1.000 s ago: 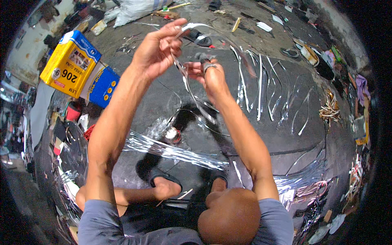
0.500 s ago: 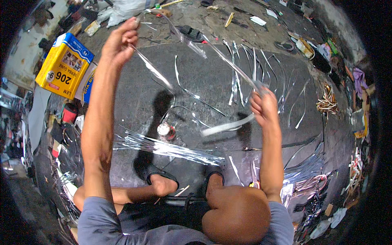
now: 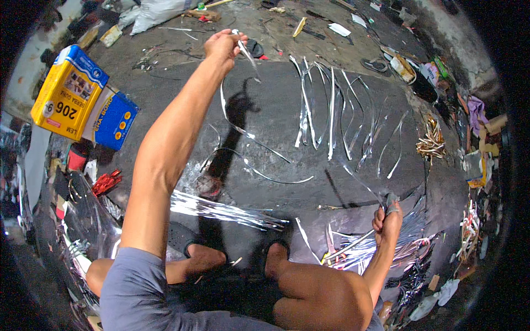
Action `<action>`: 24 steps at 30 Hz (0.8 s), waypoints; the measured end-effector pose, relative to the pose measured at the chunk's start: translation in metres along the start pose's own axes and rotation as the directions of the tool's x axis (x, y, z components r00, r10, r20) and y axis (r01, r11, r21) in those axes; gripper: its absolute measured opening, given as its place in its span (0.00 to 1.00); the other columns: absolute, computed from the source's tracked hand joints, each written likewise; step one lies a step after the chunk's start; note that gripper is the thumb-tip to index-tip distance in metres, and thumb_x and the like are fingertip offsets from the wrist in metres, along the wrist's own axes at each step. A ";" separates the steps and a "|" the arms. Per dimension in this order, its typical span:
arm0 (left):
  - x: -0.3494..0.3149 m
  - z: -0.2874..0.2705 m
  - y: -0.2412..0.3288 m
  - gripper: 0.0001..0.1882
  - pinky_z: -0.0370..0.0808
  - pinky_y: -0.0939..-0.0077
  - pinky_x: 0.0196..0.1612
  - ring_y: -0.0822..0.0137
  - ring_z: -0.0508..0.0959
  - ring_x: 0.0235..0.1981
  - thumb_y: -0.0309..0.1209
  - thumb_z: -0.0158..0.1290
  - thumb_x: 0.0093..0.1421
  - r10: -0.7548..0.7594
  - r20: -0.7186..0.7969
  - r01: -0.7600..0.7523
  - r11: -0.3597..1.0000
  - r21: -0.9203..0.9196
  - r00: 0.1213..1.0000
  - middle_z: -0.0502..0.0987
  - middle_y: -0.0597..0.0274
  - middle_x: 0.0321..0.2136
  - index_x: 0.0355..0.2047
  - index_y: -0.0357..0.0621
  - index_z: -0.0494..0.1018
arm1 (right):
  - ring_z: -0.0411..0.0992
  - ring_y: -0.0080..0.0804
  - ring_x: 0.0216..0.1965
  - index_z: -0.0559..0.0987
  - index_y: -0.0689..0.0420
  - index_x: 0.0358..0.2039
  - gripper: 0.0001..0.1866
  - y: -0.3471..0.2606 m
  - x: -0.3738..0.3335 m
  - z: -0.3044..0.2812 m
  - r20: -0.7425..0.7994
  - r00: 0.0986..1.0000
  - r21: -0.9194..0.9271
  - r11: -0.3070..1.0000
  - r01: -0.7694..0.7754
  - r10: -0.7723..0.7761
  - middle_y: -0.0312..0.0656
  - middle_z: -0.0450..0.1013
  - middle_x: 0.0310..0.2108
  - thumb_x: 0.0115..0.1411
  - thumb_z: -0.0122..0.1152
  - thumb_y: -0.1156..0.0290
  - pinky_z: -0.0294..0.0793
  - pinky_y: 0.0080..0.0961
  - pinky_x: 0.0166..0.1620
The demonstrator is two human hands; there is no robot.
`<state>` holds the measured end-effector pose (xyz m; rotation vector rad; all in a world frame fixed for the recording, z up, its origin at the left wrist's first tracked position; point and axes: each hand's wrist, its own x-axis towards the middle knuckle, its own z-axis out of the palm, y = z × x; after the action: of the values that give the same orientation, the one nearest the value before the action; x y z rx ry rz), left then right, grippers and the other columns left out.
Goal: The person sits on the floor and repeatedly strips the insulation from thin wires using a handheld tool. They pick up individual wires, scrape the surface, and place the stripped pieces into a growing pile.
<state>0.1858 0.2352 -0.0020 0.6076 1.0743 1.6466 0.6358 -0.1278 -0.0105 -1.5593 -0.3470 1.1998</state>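
My left hand (image 3: 223,45) is raised at the far side, its fingers closed on a thin silvery strip (image 3: 247,51) that hangs down, slightly blurred. My right hand (image 3: 388,220) is low at the right, closed round another silvery strip (image 3: 353,246) whose ends stick out on both sides. A small grey thing (image 3: 392,201), too unclear to name, shows at its fingertips. Several loose strips (image 3: 331,116) lie spread on the dark mat (image 3: 265,99) between the hands. Nearer my feet lies a bundle of shiny strips (image 3: 226,211). A small round tin (image 3: 208,186) stands in shadow behind it.
A yellow and blue box (image 3: 69,96) stands at the left, with red strips (image 3: 106,182) nearer me. At the right are a gold-coloured bundle (image 3: 430,139) and a purple cloth (image 3: 476,110). A white sack (image 3: 157,15) lies far back. A pile of strips (image 3: 359,251) is beside my right knee.
My left hand has moved right, with a strip in it. My right hand has come down and to the right, close to the strip pile. The view has shifted slightly.
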 end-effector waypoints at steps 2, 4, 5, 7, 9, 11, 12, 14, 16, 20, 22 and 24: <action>0.002 0.006 -0.023 0.32 0.76 0.82 0.25 0.67 0.82 0.33 0.21 0.61 0.54 0.029 0.013 -0.031 0.983 0.182 0.999 0.80 0.48 0.38 0.58 0.35 0.62 | 0.54 0.21 0.10 0.66 0.50 0.37 0.12 0.005 -0.005 -0.006 -0.016 0.997 -0.086 0.994 0.072 -0.074 0.32 0.60 0.14 0.71 0.42 0.56 0.51 0.19 0.13; -0.012 0.018 -0.045 0.40 0.77 0.69 0.45 0.56 0.79 0.45 0.31 0.66 0.49 0.192 -0.089 -0.079 0.719 0.691 0.977 0.76 0.43 0.47 0.60 0.34 0.61 | 0.59 0.19 0.15 0.70 0.51 0.47 0.10 0.012 -0.009 -0.007 -0.203 0.972 -0.189 0.978 0.083 -0.122 0.31 0.65 0.24 0.69 0.48 0.63 0.59 0.16 0.17; -0.034 0.026 -0.063 0.41 0.75 0.64 0.51 0.53 0.77 0.49 0.34 0.67 0.49 0.229 -0.074 -0.066 0.551 0.832 0.971 0.75 0.42 0.49 0.60 0.34 0.61 | 0.60 0.18 0.17 0.70 0.52 0.50 0.12 0.015 -0.012 -0.007 -0.117 0.971 -0.301 0.939 0.165 -0.208 0.31 0.66 0.26 0.69 0.49 0.64 0.60 0.15 0.18; -0.103 0.037 -0.096 0.34 0.69 0.61 0.59 0.52 0.73 0.55 0.40 0.65 0.51 0.315 0.366 -0.482 0.524 0.702 0.876 0.73 0.47 0.54 0.56 0.38 0.69 | 0.63 0.17 0.20 0.70 0.53 0.56 0.17 0.021 -0.019 -0.001 0.068 0.945 -0.442 0.839 0.317 -0.321 0.31 0.67 0.30 0.68 0.51 0.67 0.63 0.14 0.20; -0.188 0.048 -0.119 0.24 0.67 0.61 0.61 0.54 0.73 0.56 0.43 0.57 0.60 0.099 0.764 -0.593 0.696 0.405 0.638 0.73 0.53 0.55 0.53 0.44 0.73 | 0.65 0.19 0.26 0.68 0.58 0.58 0.20 0.025 -0.025 0.008 0.200 0.890 -0.554 0.702 0.447 -0.409 0.36 0.70 0.34 0.66 0.51 0.70 0.64 0.17 0.26; -0.275 0.051 -0.128 0.27 0.73 0.61 0.52 0.54 0.78 0.49 0.44 0.58 0.59 -0.006 0.906 -0.515 0.821 0.246 0.424 0.78 0.52 0.47 0.54 0.41 0.72 | 0.71 0.31 0.34 0.68 0.62 0.58 0.21 0.025 -0.029 0.016 0.302 0.830 -0.630 0.556 0.543 -0.468 0.44 0.73 0.39 0.64 0.50 0.73 0.70 0.27 0.38; -0.304 0.045 -0.127 0.26 0.75 0.60 0.47 0.55 0.79 0.44 0.43 0.58 0.59 -0.266 0.893 -0.242 0.899 0.366 0.362 0.79 0.53 0.43 0.53 0.41 0.72 | 0.72 0.35 0.38 0.68 0.63 0.57 0.21 0.024 -0.030 0.018 0.325 0.809 -0.639 0.517 0.570 -0.489 0.47 0.74 0.41 0.63 0.50 0.74 0.70 0.30 0.43; -0.340 0.029 -0.126 0.24 0.76 0.59 0.40 0.57 0.81 0.36 0.40 0.58 0.58 -0.440 0.853 -0.118 0.866 0.486 0.281 0.80 0.56 0.35 0.52 0.42 0.73 | 0.72 0.43 0.46 0.69 0.65 0.57 0.22 0.022 -0.030 0.019 0.341 0.779 -0.637 0.480 0.603 -0.526 0.52 0.74 0.45 0.61 0.50 0.77 0.68 0.35 0.51; -0.354 0.004 -0.126 0.24 0.75 0.60 0.35 0.59 0.81 0.30 0.39 0.59 0.57 -0.394 0.849 -0.352 0.785 0.510 0.353 0.80 0.59 0.29 0.51 0.44 0.73 | 0.72 0.47 0.50 0.69 0.67 0.56 0.22 0.024 -0.028 0.015 0.317 0.811 -0.684 0.474 0.555 -0.493 0.56 0.74 0.47 0.60 0.50 0.78 0.67 0.37 0.55; -0.375 -0.051 -0.125 0.19 0.75 0.65 0.35 0.62 0.81 0.29 0.37 0.59 0.57 -0.165 0.828 -0.447 0.777 0.444 0.535 0.80 0.58 0.29 0.47 0.43 0.75 | 0.72 0.51 0.52 0.70 0.71 0.53 0.21 0.035 -0.019 0.001 0.279 0.881 -0.825 0.375 0.423 -0.381 0.61 0.73 0.49 0.58 0.52 0.79 0.67 0.38 0.55; -0.379 -0.072 -0.122 0.15 0.75 0.68 0.34 0.66 0.80 0.29 0.35 0.58 0.58 -0.051 0.850 -0.572 0.718 0.396 0.524 0.80 0.58 0.29 0.44 0.42 0.77 | 0.71 0.60 0.53 0.71 0.73 0.51 0.21 0.041 -0.014 -0.005 0.336 0.842 -0.846 0.257 0.467 -0.423 0.67 0.72 0.49 0.58 0.56 0.77 0.67 0.41 0.55; -0.384 -0.087 -0.114 0.12 0.76 0.71 0.34 0.69 0.81 0.29 0.33 0.57 0.60 -0.236 0.721 -0.247 0.833 0.495 0.652 0.81 0.57 0.29 0.40 0.40 0.78 | 0.70 0.62 0.53 0.71 0.72 0.51 0.22 0.046 -0.006 -0.004 0.354 0.869 -0.895 0.144 0.422 -0.345 0.67 0.72 0.48 0.58 0.57 0.75 0.67 0.42 0.56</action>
<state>0.3007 -0.1459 -0.0987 1.5451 0.8682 0.8444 0.6203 -0.1518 -0.0467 -2.2265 -1.7334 0.5127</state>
